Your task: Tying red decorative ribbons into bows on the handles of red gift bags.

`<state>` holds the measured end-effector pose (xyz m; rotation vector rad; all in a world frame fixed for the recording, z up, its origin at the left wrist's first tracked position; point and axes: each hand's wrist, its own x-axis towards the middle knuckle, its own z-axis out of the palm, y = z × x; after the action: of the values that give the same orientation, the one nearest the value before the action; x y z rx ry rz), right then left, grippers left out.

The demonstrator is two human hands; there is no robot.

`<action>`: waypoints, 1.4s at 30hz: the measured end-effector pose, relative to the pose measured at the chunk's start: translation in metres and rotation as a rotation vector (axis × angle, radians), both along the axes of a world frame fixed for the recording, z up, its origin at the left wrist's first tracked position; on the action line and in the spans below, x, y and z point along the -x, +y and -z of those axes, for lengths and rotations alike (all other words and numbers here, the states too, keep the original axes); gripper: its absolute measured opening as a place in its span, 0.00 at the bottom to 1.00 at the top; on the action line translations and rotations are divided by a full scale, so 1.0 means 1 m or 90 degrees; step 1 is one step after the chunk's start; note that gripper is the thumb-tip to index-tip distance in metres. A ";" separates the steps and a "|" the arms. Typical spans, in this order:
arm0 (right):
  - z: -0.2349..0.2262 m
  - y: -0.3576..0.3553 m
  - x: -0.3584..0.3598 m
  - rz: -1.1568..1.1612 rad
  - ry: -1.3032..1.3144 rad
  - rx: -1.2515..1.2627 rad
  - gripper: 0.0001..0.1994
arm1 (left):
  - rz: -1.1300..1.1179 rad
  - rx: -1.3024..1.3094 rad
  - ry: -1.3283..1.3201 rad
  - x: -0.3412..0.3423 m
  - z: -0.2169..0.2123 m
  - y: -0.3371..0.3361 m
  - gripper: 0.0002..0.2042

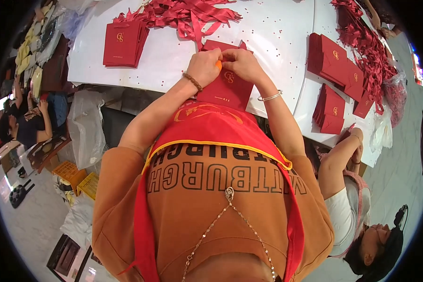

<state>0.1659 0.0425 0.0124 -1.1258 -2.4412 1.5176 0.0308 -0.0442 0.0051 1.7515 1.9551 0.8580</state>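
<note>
You have one red bag (pixel 228 89) in front of you, near the edge of the counter (pixel 277 70), lying with its printed face up and its lower end against your apron (pixel 207 120). Your left hand (pixel 204 66) and right hand (pixel 242 65) meet at its upper part. Each grip is narrow, fingers curled in on the bag; your knuckles hide the tips, so I cannot tell whether you pinch paper or ribbon. Something orange (pixel 218 65) shows at your left fingertips.

This bag looks partway through: a red strip (pixel 243 45) pokes up at its top right, and a ribbon strand (pixel 196 30) runs from the heap down to its top left. I judge the fastening there to be unfinished.

To your left stands a fanned stack of bags (pixel 123 44), possibly finished, though I cannot make out whether every one carries ribbon. The loose ribbon heap (pixel 192 14) beyond your hands suggests plenty is left. On your right, more stacked bags (pixel 331 56) lie beside another ribbon pile (pixel 369 49), near a co-worker's hand (pixel 357 135); how many of those are done, I cannot tell.
</note>
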 end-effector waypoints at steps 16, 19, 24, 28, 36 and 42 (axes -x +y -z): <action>-0.020 -0.027 -0.007 -0.041 -0.025 -0.387 0.10 | 0.164 0.272 0.112 0.048 -0.027 0.038 0.11; -0.018 -0.031 -0.006 -0.062 0.036 -0.416 0.09 | 0.336 0.476 0.008 0.063 -0.017 0.064 0.12; -0.020 -0.031 -0.006 -0.080 0.078 -0.434 0.09 | 0.493 0.587 -0.091 0.062 -0.017 0.078 0.10; -0.015 -0.025 -0.008 -0.068 0.054 -0.384 0.10 | 0.375 0.417 -0.163 0.054 0.006 0.076 0.07; -0.003 -0.018 -0.007 -0.025 0.006 -0.266 0.11 | -0.021 0.153 -0.048 0.042 0.036 0.077 0.12; 0.019 -0.010 -0.012 0.029 -0.016 -0.132 0.14 | -0.310 0.201 -0.111 0.111 0.038 0.083 0.16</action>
<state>0.1782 0.0324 -0.0066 -1.1575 -2.4988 1.2106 -0.0805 0.0390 -0.0324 1.0061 2.2821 0.7615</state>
